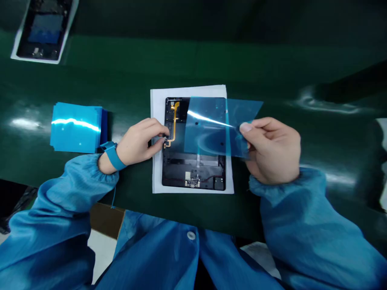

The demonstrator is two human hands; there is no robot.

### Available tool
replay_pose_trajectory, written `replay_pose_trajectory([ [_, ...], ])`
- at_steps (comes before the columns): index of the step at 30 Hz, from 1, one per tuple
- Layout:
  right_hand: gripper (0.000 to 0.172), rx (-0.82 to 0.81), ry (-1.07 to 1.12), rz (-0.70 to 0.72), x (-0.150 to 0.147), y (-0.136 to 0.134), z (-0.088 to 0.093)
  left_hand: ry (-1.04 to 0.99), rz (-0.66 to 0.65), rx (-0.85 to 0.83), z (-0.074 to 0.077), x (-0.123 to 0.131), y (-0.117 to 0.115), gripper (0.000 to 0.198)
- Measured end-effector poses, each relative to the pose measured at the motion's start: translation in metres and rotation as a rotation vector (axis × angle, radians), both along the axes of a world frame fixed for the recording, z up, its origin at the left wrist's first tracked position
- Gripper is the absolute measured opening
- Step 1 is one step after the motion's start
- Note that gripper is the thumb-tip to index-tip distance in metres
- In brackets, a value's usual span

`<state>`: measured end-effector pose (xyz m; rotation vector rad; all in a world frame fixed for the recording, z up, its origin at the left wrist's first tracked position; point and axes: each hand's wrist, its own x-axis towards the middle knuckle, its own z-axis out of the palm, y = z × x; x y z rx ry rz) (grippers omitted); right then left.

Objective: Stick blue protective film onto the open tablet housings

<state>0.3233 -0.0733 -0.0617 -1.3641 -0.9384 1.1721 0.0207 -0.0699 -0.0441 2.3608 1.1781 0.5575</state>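
Note:
Between the thumb and fingers of my right hand (272, 149) is a thin, see-through blue plastic film (208, 129), held by its right side. The film slants over the upper right part of an opened tablet housing (178, 161), which lies on white paper. My left hand (140, 141) is at the housing's left edge, thumb and forefinger closed in a pinch. Whatever sits between those fingertips is too small to make out. Right beside them runs an orange flat ribbon cable (174, 123). A small circuit board (192, 180) shows at the housing's lower edge.
To the left lies a stack of blue film sheets (75, 127). Another opened tablet housing (45, 30), with a blue patch on it, rests on white paper at the far upper left. White paper (157, 121) sits under the nearer housing on the dark green tabletop (193, 60).

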Motion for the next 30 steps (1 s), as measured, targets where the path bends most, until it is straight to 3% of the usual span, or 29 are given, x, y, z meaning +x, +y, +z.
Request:
replay_pose_trajectory([
  [6,0.022,0.063,-0.222,0.07,-0.005,-0.024,-0.017,-0.14,-0.128,0.135,-0.011,-0.007,-0.002,0.013],
  [12,0.015,0.13,-0.348,0.068,0.002,-0.032,-0.02,-0.099,-0.282,0.154,-0.016,-0.006,-0.005,0.013],
  [18,0.012,0.167,-0.378,0.054,-0.003,-0.032,-0.015,-0.048,-0.289,0.063,-0.018,-0.004,-0.007,0.018],
  [30,0.011,0.228,-0.45,0.083,-0.008,-0.034,-0.009,-0.043,-0.296,0.054,-0.016,-0.005,-0.006,0.016],
])
